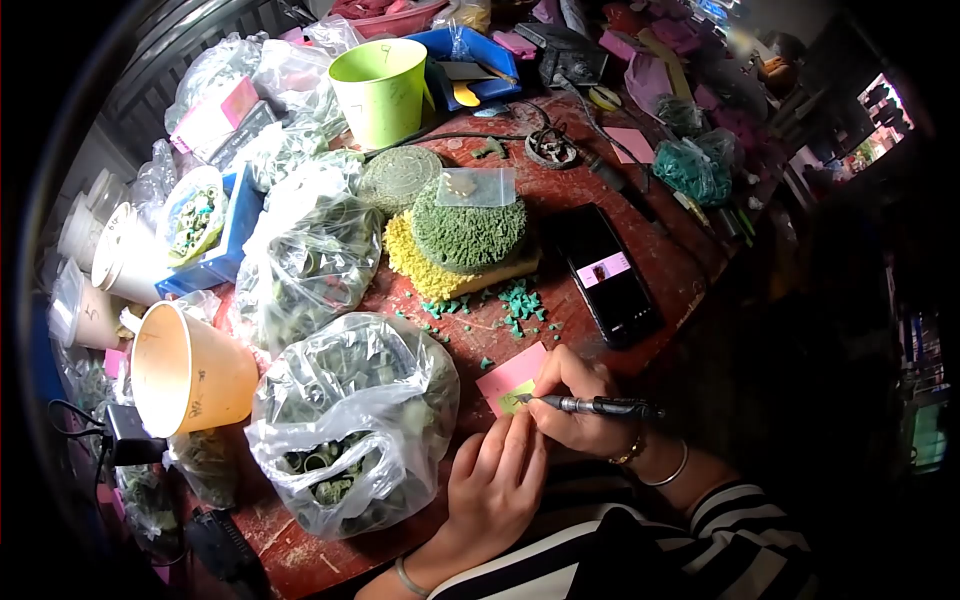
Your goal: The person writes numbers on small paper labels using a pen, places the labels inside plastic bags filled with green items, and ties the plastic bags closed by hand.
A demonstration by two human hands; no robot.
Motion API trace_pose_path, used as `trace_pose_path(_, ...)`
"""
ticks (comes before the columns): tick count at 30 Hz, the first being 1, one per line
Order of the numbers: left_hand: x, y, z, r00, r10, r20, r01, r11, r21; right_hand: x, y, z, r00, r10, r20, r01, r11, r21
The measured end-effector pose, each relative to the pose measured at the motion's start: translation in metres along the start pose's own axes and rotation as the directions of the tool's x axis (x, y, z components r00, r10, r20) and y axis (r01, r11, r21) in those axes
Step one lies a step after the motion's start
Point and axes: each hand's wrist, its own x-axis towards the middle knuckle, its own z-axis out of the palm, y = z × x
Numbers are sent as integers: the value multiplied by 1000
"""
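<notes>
black pen point(590, 405) between right fingers point(566, 372)

Single view, worn on your head. Faces forward and down over the red table point(300, 555), from your side of it. Your left hand point(497, 478) and right hand point(588, 412) sit close to the lens, below mid-view; the lime-green bucket point(378, 95) stands farther off, near the top. Wide coverage, black rounded corners. Table's near-right edge slants up rightward.
</notes>
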Motion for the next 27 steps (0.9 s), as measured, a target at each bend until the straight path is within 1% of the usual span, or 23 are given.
trace_pose_path(3,0,0,1,1000,4,-6,-4,1000,4,0,-1,1,1000,0,-30,0,1000,-3)
trace_pose_path(5,0,1,2,1000,2,-17,-2,1000,3,0,-4,-1,998,53,-17,-52,998,45)
trace_pose_path(9,2,1,0,1000,-13,12,14,1000,-9,-2,-3,3,996,67,-53,-65,997,38)
trace_pose_path(11,2,0,0,1000,-15,28,15,1000,-20,-2,-2,2,999,-2,-49,1,1000,-6)
trace_pose_path(15,2,-1,3,1000,7,12,-7,1000,25,-4,4,5,995,11,-102,-8,999,33)
trace_pose_path(17,2,0,4,1000,19,4,-19,999,49,-3,4,6,995,-46,-89,43,998,-34)
trace_pose_path(18,3,0,3,1000,16,3,-16,999,51,-4,4,4,995,-44,-90,41,999,-36)
trace_pose_path(20,3,0,4,1000,13,1,-13,998,55,-6,5,2,995,68,-71,-60,992,113)
trace_pose_path(21,3,0,5,1000,12,-4,-11,998,63,-6,4,3,995,67,-71,-59,992,114)
trace_pose_path(23,2,0,5,1000,8,-9,-8,997,71,-5,3,6,990,62,-126,-51,995,86)
trace_pose_path(24,2,0,3,1000,8,-3,-8,998,58,-5,1,7,993,24,-113,-24,1000,-2)
trace_pose_path(27,3,-1,3,1000,11,3,-11,999,44,-6,3,7,992,20,-123,-21,1000,-9)
